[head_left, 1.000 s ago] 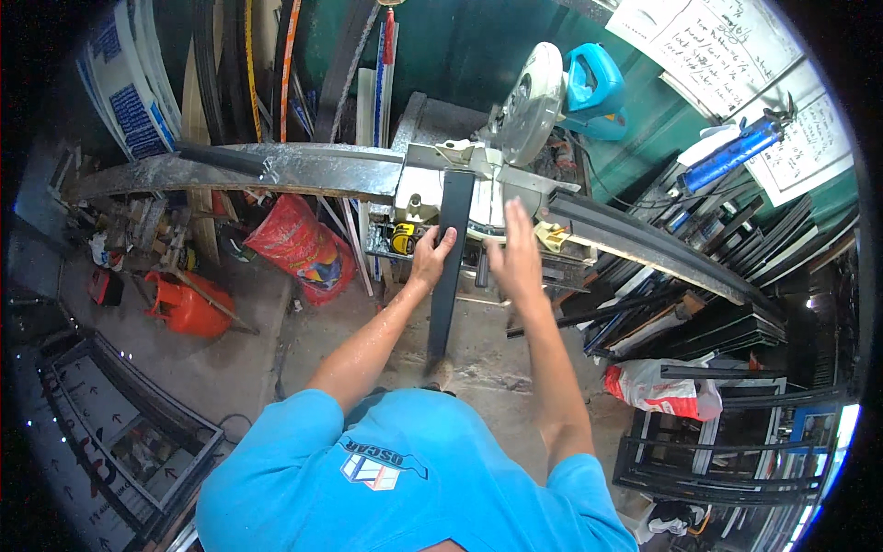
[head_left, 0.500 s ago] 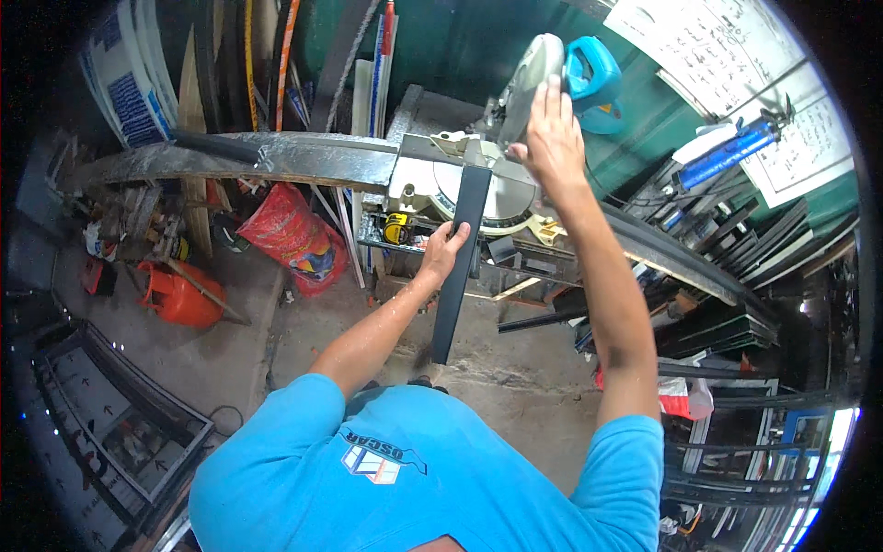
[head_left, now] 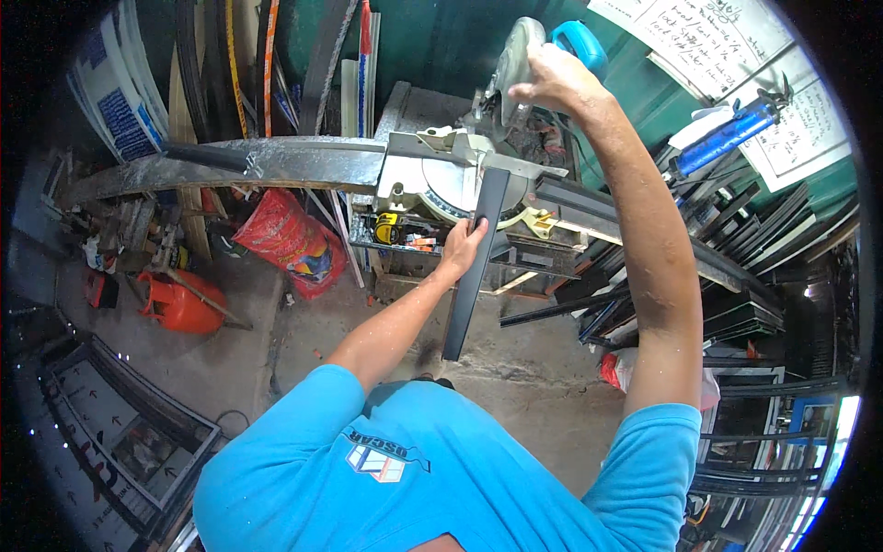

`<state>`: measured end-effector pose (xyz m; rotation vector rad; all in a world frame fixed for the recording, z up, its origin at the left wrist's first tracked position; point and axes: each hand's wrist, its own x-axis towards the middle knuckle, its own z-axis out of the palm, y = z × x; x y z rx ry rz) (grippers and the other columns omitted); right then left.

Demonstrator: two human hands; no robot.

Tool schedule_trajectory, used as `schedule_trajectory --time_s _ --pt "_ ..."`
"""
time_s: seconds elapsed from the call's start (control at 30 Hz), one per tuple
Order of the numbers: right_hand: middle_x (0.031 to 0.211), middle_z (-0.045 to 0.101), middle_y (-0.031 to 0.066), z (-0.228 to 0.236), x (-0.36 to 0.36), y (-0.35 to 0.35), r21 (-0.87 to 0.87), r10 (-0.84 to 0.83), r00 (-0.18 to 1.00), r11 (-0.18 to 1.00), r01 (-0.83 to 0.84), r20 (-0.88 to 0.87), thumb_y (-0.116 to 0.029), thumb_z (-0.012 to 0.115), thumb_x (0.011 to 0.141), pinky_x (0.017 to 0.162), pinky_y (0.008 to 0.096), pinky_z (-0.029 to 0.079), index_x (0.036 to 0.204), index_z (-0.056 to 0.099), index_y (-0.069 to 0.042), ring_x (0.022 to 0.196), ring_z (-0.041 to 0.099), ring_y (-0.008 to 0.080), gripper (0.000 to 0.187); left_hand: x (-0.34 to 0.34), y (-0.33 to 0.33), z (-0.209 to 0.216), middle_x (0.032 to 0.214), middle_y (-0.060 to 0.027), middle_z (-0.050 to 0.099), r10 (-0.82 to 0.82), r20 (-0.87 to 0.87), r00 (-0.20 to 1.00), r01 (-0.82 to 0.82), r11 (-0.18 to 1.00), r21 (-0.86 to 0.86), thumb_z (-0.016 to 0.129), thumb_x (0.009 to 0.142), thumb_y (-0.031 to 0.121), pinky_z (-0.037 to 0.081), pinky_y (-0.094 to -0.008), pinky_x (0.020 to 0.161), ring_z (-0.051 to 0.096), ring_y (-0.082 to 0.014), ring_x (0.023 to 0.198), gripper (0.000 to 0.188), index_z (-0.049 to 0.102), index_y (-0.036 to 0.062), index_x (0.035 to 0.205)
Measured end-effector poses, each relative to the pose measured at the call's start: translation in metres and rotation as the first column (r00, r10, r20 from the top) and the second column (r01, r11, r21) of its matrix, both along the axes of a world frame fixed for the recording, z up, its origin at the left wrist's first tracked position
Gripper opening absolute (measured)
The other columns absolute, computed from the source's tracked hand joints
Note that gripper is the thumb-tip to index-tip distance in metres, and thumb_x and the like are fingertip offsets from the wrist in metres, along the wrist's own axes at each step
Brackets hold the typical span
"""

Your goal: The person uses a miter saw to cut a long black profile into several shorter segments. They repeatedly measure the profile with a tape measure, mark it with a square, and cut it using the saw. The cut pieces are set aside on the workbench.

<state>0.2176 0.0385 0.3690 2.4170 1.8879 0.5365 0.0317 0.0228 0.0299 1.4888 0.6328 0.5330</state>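
My left hand (head_left: 464,247) is closed round a long dark metal profile (head_left: 476,267). The profile's far end rests on the round table of a miter saw (head_left: 443,189), and its near end sticks out toward my body. The saw head, with its pale blade guard (head_left: 511,69) and blue motor housing (head_left: 579,44), is raised above the table. My right hand (head_left: 566,81) is wrapped over the top of the saw head beside the guard, thumb toward the guard; the grip under the palm is hidden.
A metal-topped bench (head_left: 303,161) extends left with a short dark profile (head_left: 207,156) on it. Below are a red sack (head_left: 290,241), an orange gas cylinder (head_left: 184,302) and a yellow tape measure (head_left: 387,227). A blue caulking gun (head_left: 727,138) and stacked profiles stand at right.
My right hand has gone from lying flat along the guard to curling over the saw head, its elbow swung outward. The saw head sits slightly higher. The left hand still grips the profile.
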Motion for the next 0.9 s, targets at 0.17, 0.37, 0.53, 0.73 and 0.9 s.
schedule_trajectory --time_s 0.17,0.37,0.53,0.73,0.9 --pt "0.103 0.073 0.0177 0.019 -0.016 0.005 -0.109 -0.076 0.966 0.988 0.106 0.246 -0.047 0.089 0.066 0.088 0.0448 0.056 0.1 0.07 -0.003 0.105 0.069 0.0346 0.058 0.007 -0.001 -0.003 0.074 -0.0126 0.062 0.093 -0.04 0.995 -0.09 0.993 0.075 0.06 0.098 0.053 0.045 -0.0416 0.069 0.059 -0.0262 0.073 0.054 0.06 0.0001 0.086" --pt "0.126 0.061 0.0174 0.058 -0.016 0.022 0.142 -0.353 0.876 0.935 0.324 0.33 -0.05 0.094 0.057 0.1 0.0612 0.048 0.132 0.054 -0.004 0.135 0.046 0.0401 0.098 0.005 0.001 -0.013 0.075 -0.0132 0.062 0.046 -0.053 0.998 -0.046 0.999 -0.001 0.058 0.099 0.052 0.044 -0.0424 0.07 0.059 -0.0268 0.073 0.055 0.064 -0.0015 0.09" --pt "0.124 0.07 0.0225 0.083 0.064 0.033 -0.333 -0.592 0.654 0.806 0.49 -0.471 -0.058 0.096 0.057 0.083 0.0494 0.059 0.125 0.067 0.007 0.1 0.068 0.0339 0.098 0.011 -0.01 -0.027 0.075 -0.0137 0.058 -0.004 -0.019 1.0 0.002 0.995 -0.103 0.053 0.102 0.052 0.043 -0.0428 0.071 0.055 -0.0249 0.075 0.058 0.061 -0.0032 0.087" --pt "0.161 0.035 0.0268 0.07 0.127 0.047 -0.499 -0.611 0.56 0.788 0.361 -0.559 -0.064 0.084 0.072 0.116 0.0557 0.034 0.141 0.063 -0.019 0.149 0.034 0.0397 0.085 0.004 -0.019 -0.014 0.076 -0.0149 0.059 0.002 -0.141 0.99 0.001 1.0 0.02 0.05 0.103 0.055 0.043 -0.0448 0.073 0.056 -0.0279 0.077 0.061 0.058 -0.0023 0.085" --pt "0.157 0.041 0.0268 0.065 0.137 0.044 -0.448 -0.58 0.498 0.814 0.37 -0.644 -0.06 0.085 0.072 0.111 0.06 0.039 0.119 0.078 -0.025 0.14 0.046 0.0422 0.059 0.004 -0.026 0.0 0.085 -0.0213 0.065 -0.019 -0.133 0.991 0.025 0.999 0.043 0.049 0.103 0.056 0.046 -0.0462 0.08 0.062 -0.0347 0.086 0.063 0.062 -0.004 0.093"
